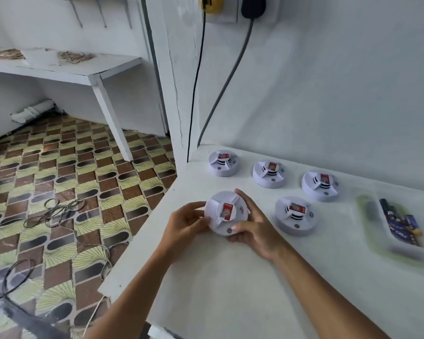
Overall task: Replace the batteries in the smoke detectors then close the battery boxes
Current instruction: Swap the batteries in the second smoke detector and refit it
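Observation:
Several round white smoke detectors lie on the white counter (230, 277), each with a red label on top. Both my hands hold the nearest detector (224, 204) at the counter's left edge. My left hand (186, 222) grips its left rim with curled fingers. My right hand (251, 223) curls round its right side, thumb on the front rim. Another detector (295, 215) lies just right of it. Three more sit behind in a row: left (222, 162), middle (269, 172), right (320, 185).
A clear plastic tray (377, 245) at the right holds dark blue battery packs (399, 222). Two cables (220, 89) hang down the wall from plugs to the counter's back corner. Left of the counter's edge is a patterned floor with loose wires (54, 211).

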Available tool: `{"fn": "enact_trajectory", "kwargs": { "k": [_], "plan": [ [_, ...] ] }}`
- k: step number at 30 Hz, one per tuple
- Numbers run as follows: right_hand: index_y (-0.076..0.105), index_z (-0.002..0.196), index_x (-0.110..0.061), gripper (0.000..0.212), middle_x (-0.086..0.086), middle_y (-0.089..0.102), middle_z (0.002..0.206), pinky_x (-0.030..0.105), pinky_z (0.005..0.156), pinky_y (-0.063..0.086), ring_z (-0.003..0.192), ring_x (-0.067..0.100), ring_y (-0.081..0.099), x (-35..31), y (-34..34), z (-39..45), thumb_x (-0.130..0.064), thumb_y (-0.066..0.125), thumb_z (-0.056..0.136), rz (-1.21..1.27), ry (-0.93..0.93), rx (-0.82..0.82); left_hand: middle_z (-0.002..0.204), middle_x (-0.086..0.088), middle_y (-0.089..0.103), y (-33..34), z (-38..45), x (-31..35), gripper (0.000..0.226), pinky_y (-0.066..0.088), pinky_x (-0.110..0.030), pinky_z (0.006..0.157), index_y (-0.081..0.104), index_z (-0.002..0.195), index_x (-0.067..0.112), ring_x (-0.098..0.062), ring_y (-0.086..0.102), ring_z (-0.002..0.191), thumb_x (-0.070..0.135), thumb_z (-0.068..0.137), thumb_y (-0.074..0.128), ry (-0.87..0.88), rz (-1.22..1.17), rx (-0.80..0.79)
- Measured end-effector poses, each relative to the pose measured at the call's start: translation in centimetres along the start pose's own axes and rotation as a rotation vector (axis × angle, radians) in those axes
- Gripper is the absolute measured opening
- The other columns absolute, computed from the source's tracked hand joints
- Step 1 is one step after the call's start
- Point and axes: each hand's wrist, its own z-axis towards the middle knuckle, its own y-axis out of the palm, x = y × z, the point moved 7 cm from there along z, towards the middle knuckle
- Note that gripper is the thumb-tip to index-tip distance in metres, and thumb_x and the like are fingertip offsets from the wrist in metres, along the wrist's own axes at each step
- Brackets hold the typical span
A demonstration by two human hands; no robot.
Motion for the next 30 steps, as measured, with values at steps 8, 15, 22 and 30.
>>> {"fn": "enact_trajectory", "kwargs": {
  "k": [8, 15, 22, 30],
  "plan": [
    [0.046, 0.131, -0.037, 0.086, 0.002, 0.063, 0.110, 0.031, 0.051, 0.045, 0.076, 0.017, 0.058, 0.21, 0.24, -0.11, 0.009, 0.069, 0.062, -0.081, -0.089, 0.037, 0.102, -0.013, 0.074, -0.21, -0.30, 0.02, 0.032, 0.057, -0.040, 0.087, 0.064, 0.120, 0.005, -0.031, 0.070, 0.098, 0.003, 0.088, 0.066, 0.048, 0.016, 0.009],
    [0.045, 0.135, -0.030, 0.088, 0.009, 0.061, 0.105, 0.031, 0.050, 0.043, 0.073, 0.020, 0.056, 0.41, -0.11, -0.01, 0.011, 0.072, 0.062, -0.066, -0.086, 0.021, 0.105, -0.012, 0.074, -0.08, -0.42, 0.16, 0.032, 0.057, -0.037, 0.084, 0.063, 0.122, 0.001, -0.032, 0.069, 0.099, 0.001, 0.089, 0.063, 0.067, 0.040, 0.011],
    [0.044, 0.136, -0.031, 0.089, 0.010, 0.061, 0.106, 0.031, 0.052, 0.044, 0.072, 0.018, 0.057, 0.55, -0.27, -0.12, 0.009, 0.073, 0.062, -0.090, -0.082, 0.030, 0.106, -0.011, 0.074, -0.25, -0.36, -0.05, 0.031, 0.057, -0.042, 0.087, 0.064, 0.121, 0.005, -0.032, 0.069, 0.100, 0.003, 0.090, 0.064, 0.061, 0.063, 0.008],
    [0.044, 0.137, -0.031, 0.090, 0.010, 0.061, 0.106, 0.031, 0.052, 0.046, 0.072, 0.017, 0.059, 0.42, -0.21, -0.19, 0.009, 0.073, 0.062, -0.080, -0.083, 0.032, 0.107, -0.011, 0.073, -0.15, -0.22, 0.05, 0.031, 0.057, -0.045, 0.086, 0.064, 0.120, 0.003, -0.030, 0.069, 0.100, 0.002, 0.089, 0.064, 0.069, 0.065, 0.009]
  ]
}}
